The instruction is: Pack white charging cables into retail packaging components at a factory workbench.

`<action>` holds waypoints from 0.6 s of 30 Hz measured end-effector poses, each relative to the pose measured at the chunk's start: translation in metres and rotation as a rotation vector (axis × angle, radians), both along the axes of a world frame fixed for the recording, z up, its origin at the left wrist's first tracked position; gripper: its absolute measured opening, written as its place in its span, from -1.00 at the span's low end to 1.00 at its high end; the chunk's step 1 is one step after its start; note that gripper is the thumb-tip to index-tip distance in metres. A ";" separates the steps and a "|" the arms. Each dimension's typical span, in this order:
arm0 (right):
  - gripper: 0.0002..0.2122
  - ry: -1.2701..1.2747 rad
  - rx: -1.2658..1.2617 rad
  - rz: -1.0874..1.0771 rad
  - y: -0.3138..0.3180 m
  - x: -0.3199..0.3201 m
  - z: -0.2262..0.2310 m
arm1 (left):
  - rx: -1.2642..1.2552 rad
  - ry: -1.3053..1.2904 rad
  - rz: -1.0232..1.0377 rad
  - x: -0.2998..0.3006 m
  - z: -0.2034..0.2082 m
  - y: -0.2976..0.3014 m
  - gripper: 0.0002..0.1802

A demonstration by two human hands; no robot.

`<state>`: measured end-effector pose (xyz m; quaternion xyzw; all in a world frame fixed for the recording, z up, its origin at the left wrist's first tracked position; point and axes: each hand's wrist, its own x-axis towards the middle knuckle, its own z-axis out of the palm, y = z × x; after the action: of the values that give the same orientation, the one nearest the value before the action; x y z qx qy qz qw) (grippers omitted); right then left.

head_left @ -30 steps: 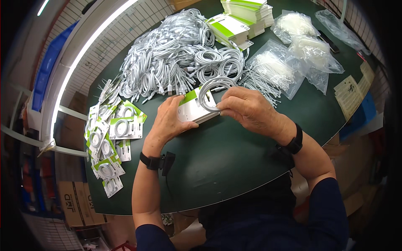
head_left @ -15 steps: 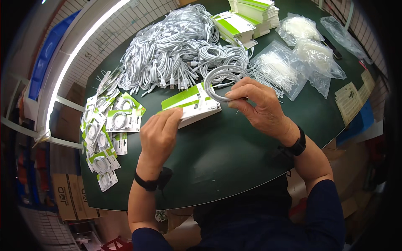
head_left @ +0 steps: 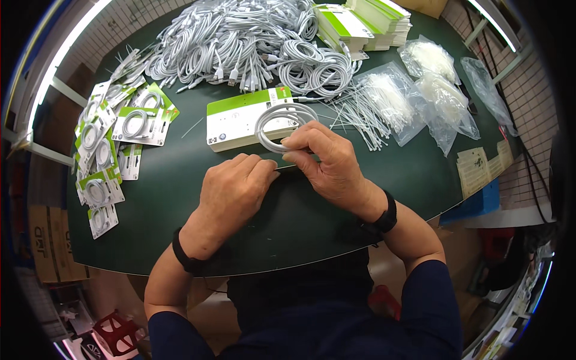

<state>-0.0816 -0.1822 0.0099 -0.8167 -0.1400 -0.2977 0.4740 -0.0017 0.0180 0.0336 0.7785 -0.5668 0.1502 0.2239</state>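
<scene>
A coiled light-grey cable (head_left: 285, 115) is pinched between the thumb and fingers of my right hand (head_left: 331, 161), above the near right corner of a stack of white-and-green cards (head_left: 231, 127). My left hand (head_left: 237, 189) is closed just in front of that stack, with its fingertips close to the right hand. A thin pale edge runs from the left fingertips toward the right hand; what it belongs to cannot be made out. One cable end lies beyond the coil, by the stack's right side. I wear a dark band on each wrist.
Coiled cables (head_left: 237, 42) form a big heap at the back. More card stacks (head_left: 343, 25) stand right of it. Loose white cable ties (head_left: 363, 117) and clear bags of ties (head_left: 435, 99) lie to the right. Carded cables (head_left: 96, 141) overlap at the left. A printed sheet (head_left: 474, 171) lies near the right edge.
My left hand has left the card stack and come nearer to me. My right hand has brought the coil left, close to the left hand. The head view has shifted.
</scene>
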 end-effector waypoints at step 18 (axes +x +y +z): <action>-0.75 -0.183 -0.139 0.112 0.001 -0.012 -0.005 | -0.665 2.325 0.075 -0.045 -0.020 0.036 -0.53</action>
<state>-0.0932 -0.1808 0.0047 -0.8079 -0.2483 -0.3338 0.4174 -0.0468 0.0536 0.0134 0.3689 0.0624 -0.4945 0.7845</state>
